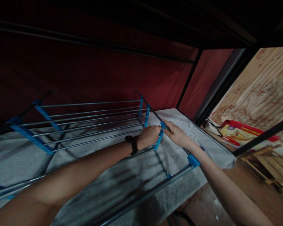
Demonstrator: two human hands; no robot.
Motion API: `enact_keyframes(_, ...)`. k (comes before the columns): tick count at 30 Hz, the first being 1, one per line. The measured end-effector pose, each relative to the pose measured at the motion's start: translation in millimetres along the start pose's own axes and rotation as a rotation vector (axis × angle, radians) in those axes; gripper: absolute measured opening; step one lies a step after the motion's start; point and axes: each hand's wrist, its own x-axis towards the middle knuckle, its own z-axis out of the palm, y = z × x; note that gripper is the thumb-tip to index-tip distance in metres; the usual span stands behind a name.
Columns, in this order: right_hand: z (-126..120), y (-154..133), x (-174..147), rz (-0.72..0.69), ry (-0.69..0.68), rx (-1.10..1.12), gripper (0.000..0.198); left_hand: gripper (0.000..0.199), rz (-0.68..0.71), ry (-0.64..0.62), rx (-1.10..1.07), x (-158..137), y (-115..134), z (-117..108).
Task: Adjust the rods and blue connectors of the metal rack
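A rack of metal rods [91, 122] and blue plastic brackets [25, 135] lies on a grey cloth. My left hand [149, 136], with a black watch [132, 145] on the wrist, is closed at the left edge of a blue bracket [159, 139] on the rack's right side. Its fingertips are partly hidden, and a rod end may lie under them. From the other side, my right hand [176, 133] grips the dark pole [155, 113] where this bracket joins it. Closer to me, a thicker metal tube [151, 191] meets another blue fitting [193, 160].
The grey cloth [179, 182] covers a low platform inside a dark metal frame [223, 88]. Behind it rises a dark red panel [96, 75]. To the right, a red and yellow package [240, 133] and wooden slats [271, 166] rest on the floor.
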Motion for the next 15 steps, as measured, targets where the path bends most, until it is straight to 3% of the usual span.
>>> enact_keyframes(3, -5, -7, 5, -0.061, -0.101, -0.161, 0.047, 0.027, -0.026, 0.010, -0.026, 2, -1, 0)
enact_keyframes(7, -9, -19, 13, 0.003, -0.210, -0.403, 0.035, 0.026, -0.043, 0.024, -0.070, 6, -6, 2)
enact_keyframes(12, -7, -30, 17, 0.054, -0.236, -0.648, 0.032, 0.027, -0.052, 0.027, -0.093, 2, -4, 1)
enact_keyframes(15, -6, -22, 15, 0.023, -0.229, -0.696, 0.032, 0.029, -0.047, 0.015, -0.085, -7, -1, -3)
